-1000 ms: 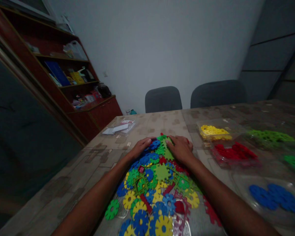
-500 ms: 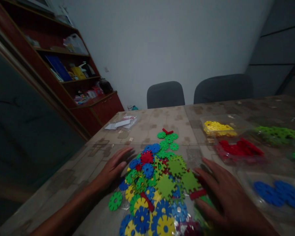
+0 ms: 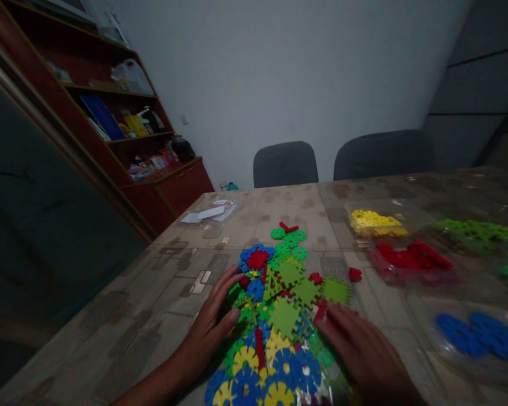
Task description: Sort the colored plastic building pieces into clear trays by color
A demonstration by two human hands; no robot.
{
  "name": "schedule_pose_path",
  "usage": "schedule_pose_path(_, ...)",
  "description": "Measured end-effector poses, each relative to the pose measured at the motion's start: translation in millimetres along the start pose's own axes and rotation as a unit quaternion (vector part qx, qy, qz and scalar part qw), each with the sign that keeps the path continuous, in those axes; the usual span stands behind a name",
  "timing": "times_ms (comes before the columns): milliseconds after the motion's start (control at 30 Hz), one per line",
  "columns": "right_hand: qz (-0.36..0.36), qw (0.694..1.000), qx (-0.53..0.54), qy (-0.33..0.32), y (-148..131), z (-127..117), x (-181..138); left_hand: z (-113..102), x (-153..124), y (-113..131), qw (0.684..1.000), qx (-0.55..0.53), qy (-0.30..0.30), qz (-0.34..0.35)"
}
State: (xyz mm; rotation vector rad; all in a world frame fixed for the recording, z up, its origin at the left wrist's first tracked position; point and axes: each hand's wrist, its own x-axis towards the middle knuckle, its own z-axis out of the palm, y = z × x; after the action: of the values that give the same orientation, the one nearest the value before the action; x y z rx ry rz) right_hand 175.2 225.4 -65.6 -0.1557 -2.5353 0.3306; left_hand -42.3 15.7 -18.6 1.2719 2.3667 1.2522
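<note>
A mixed pile of flat plastic building pieces lies in front of me. It has blue notched discs (image 3: 287, 361), yellow notched discs (image 3: 245, 358), light-green toothed squares (image 3: 285, 317) and a red toothed piece (image 3: 257, 260). Against the pile's left side rests my left hand (image 3: 211, 327), thumb apart from the stretched fingers. My right hand (image 3: 358, 344) lies along the right side, fingers extended and holding nothing I can see. Close to its fingertips is a red bar (image 3: 321, 309), partly covered. Another red bar (image 3: 259, 347) lies across the middle of the pile.
Green notched discs (image 3: 294, 239) stretch away at the pile's far end. On the right stand clear containers with yellow pieces (image 3: 376, 221), red pieces (image 3: 412, 255) and blue discs (image 3: 478, 335). Plastic packets (image 3: 211, 211) lie far left. Two chairs (image 3: 285, 163) stand behind the table.
Both hands have moved inward toward the pile, the left one rightward and the right one leftward. Pieces have shifted, and a small red piece now lies apart at the right.
</note>
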Motion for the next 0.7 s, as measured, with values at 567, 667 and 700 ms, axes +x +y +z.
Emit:
schedule_pose_path(567, 0.020, 0.984, 0.064, -0.168, -31.0, -17.9, 91.4, 15.3, 27.8, 8.1, 0.995, -0.058, 0.076, 0.005)
schedule_pose_path(667, 0.022, 0.979, 0.070, -0.192, -36.0, -13.7, 94.3, 14.8, 23.0, 3.5, 0.990, -0.117, 0.075, -0.032)
schedule_pose_path(700, 0.028, 0.978, 0.083, -0.191, -35.1, -14.3, 92.5, 15.2, 22.4, 4.3, 0.987, -0.139, 0.068, -0.037)
